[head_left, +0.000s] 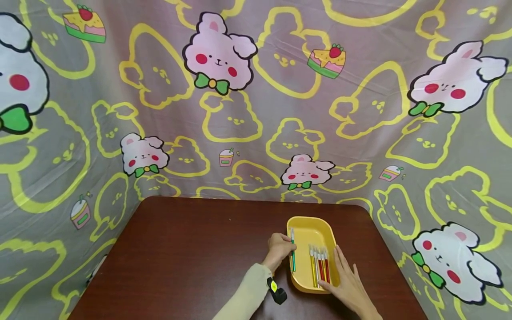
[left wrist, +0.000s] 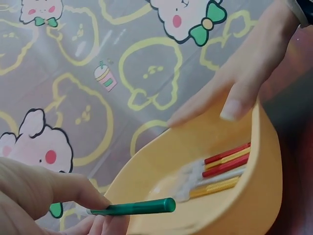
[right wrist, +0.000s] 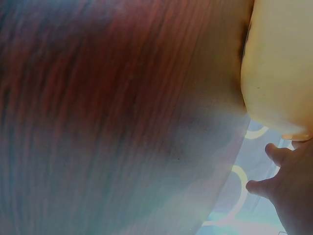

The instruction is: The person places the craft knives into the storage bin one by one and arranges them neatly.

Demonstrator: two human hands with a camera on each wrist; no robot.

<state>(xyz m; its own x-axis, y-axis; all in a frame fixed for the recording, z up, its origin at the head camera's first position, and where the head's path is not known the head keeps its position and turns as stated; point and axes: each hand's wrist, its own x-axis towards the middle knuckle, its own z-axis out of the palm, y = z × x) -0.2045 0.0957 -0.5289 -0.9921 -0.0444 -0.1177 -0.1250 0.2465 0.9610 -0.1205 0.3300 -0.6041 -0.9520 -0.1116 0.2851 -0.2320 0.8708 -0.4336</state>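
In the head view my left hand (head_left: 280,247) pinches a green pen-like stick (head_left: 294,255) over the left side of the yellow tray (head_left: 302,278). The left wrist view shows the green stick's blunt end (left wrist: 168,204) pointing out past the fingertips. My right hand (head_left: 349,281) rests at the tray's right side, fingers straight and spread along the outside, the thumb over the near rim. Several similar slim sticks (head_left: 318,266) with gold, silver and red barrels and pale, clear-looking tips lie side by side in the tray, near the right hand.
The tray stands on the right part of a brown wooden table (head_left: 192,249). A patterned cloth (head_left: 236,111) with cartoon animals hangs around the back and sides of the table. A black strap device (head_left: 277,291) sits on the left wrist.
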